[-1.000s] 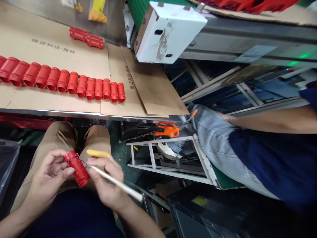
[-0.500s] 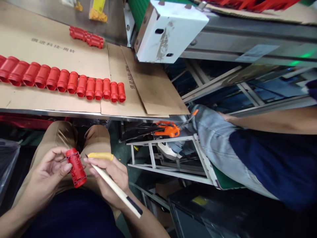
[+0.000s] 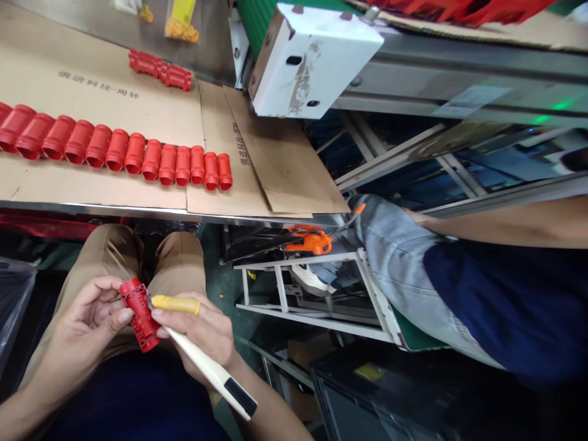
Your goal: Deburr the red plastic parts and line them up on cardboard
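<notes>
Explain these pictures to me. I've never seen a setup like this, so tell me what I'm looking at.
There is no machine here. These are a person's own bare hands, filmed by one camera worn on their head, looking forward and down, so their knees show near the bottom. The left hand holds a ribbed red plastic cylinder. The right hand holds a slim cream handled tool, its thin tip at the cylinder, and wears a yellow finger sleeve. Farther off, a cardboard sheet bears a row of similar red cylinders. To the right is another person's leg in jeans, near orange-handled scissors.
</notes>
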A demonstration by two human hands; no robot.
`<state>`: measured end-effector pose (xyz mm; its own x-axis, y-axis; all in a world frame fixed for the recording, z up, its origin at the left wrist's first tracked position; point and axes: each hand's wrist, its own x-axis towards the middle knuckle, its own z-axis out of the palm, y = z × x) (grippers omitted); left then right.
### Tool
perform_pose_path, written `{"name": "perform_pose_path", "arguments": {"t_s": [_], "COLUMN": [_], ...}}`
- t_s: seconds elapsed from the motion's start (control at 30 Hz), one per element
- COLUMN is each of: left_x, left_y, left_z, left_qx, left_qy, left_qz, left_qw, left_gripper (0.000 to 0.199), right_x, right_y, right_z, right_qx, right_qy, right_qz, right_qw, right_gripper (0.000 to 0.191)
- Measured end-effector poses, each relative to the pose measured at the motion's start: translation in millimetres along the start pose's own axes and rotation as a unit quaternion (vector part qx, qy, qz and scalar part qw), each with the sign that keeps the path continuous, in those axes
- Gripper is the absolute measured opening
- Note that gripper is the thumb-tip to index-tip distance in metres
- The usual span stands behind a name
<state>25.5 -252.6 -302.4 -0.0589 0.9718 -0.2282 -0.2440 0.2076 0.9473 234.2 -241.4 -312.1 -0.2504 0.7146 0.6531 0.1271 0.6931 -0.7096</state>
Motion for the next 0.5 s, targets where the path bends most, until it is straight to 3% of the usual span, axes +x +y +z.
{"name": "perform_pose_path", "arguments": {"t_s": [0.2, 0.33, 0.4, 0.5], "left_x": [-2, -4, -5, -6], "left_y": [0, -2, -5, -8], "left_z": [3.0, 9.7, 10.9, 8.3], "left_qx": [0.04, 0.051, 0.046, 0.026], "left_qy": [0.01, 0.053, 0.066, 0.073], "left_qz": [0.045, 0.056, 0.05, 0.023], "left_qw": [0.998, 0.996, 0.995, 0.997], "left_gripper": [0.027, 0.03, 0.031, 0.035], "right_x": [6, 1, -4, -6], "right_y": [-4, -7, -9, -9], "right_z": [-3, 9, 20, 29], "right_qx": [0.001, -0.023, -0.026, 0.113], "right_qy": [-0.015, -0.022, 0.009, 0.109], "right_qz": [0.031, 0.05, 0.066, 0.198], "right_qw": [0.999, 0.998, 0.997, 0.967], "right_gripper": [0.025, 0.031, 0.03, 0.018]}}
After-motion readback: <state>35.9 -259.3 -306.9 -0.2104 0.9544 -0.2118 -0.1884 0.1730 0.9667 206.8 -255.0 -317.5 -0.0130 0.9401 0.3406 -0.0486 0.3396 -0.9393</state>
